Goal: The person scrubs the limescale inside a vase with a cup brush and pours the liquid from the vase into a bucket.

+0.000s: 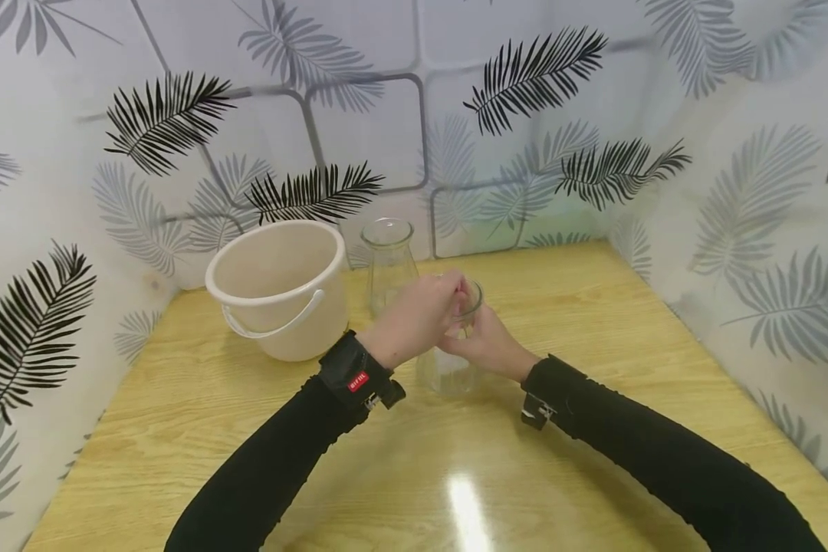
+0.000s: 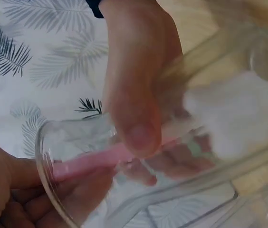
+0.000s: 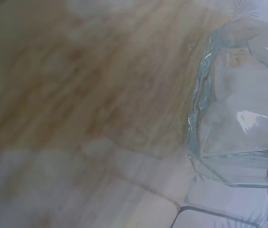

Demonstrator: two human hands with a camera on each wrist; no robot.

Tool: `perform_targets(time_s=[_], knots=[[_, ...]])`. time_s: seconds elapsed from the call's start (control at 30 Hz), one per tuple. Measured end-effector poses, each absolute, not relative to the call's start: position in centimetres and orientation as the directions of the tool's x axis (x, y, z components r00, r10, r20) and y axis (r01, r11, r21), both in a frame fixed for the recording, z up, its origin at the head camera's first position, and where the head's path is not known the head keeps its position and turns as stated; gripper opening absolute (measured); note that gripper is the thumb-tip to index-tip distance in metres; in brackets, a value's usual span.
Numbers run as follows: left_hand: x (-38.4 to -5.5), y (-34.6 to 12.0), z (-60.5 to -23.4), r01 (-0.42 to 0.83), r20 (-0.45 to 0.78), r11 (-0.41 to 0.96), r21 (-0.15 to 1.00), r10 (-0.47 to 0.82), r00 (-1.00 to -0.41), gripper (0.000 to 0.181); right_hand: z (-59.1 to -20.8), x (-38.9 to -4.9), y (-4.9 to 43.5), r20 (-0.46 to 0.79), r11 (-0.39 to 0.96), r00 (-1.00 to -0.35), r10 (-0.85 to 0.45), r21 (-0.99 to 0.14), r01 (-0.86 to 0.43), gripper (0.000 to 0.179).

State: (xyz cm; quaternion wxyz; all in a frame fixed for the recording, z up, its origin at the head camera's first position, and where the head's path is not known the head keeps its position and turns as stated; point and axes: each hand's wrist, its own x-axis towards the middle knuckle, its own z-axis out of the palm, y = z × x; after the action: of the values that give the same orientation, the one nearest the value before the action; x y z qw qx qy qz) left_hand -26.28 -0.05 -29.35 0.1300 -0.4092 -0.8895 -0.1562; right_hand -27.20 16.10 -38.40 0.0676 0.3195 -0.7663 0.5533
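Observation:
A clear glass carafe [image 1: 448, 376] is between the two hands in the head view. My right hand [image 1: 490, 341] grips it round the neck, the thumb [image 2: 143, 135] lying along the glass in the left wrist view. My left hand [image 1: 417, 314] is at the carafe's mouth and holds the end of a pink-handled sponge brush [image 2: 91, 162]. The brush reaches through the mouth, and its white head [image 2: 238, 114] is inside the body. In the right wrist view the carafe's thick faceted base [image 3: 198, 109] shows; that hand is out of sight there.
Behind the left hand stands a second glass carafe [image 1: 392, 261]. A cream bucket [image 1: 310, 326] with its handle hanging down is to the left of it. The wooden table [image 1: 579, 483] meets leaf-patterned walls [image 1: 752, 230] at the back and sides.

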Motion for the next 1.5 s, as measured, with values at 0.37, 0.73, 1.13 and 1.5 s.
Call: perform_targets(time_s=[0.37, 0.73, 1.13, 1.5], knots=[[-28.0, 1.3, -29.4, 0.730, 0.361, 0.660, 0.180, 0.646, -0.673, 0.005, -38.1, -27.0, 16.4, 0.412, 0.195, -0.825, -0.388, -0.838, -0.510, 0.068], [-27.9, 1.7, -28.9, 0.761, 0.419, 0.563, 0.322, 0.636, -0.648, 0.012, -37.4, -27.3, 16.8, 0.466, 0.200, -0.789, -0.399, -0.796, -0.571, 0.066], [-27.5, 1.0, -27.8, 0.736, 0.319, 0.575, 0.358, 0.666, -0.675, 0.011, -38.4, -27.8, 17.4, 0.409, 0.242, -0.823, -0.394, -0.818, -0.522, 0.070], [-27.7, 0.9, -29.4, 0.711, 0.383, 0.674, 0.200, 0.614, -0.690, 0.013, -41.3, -29.1, 16.7, 0.430, 0.165, -0.811, -0.397, -0.836, -0.523, 0.066]])
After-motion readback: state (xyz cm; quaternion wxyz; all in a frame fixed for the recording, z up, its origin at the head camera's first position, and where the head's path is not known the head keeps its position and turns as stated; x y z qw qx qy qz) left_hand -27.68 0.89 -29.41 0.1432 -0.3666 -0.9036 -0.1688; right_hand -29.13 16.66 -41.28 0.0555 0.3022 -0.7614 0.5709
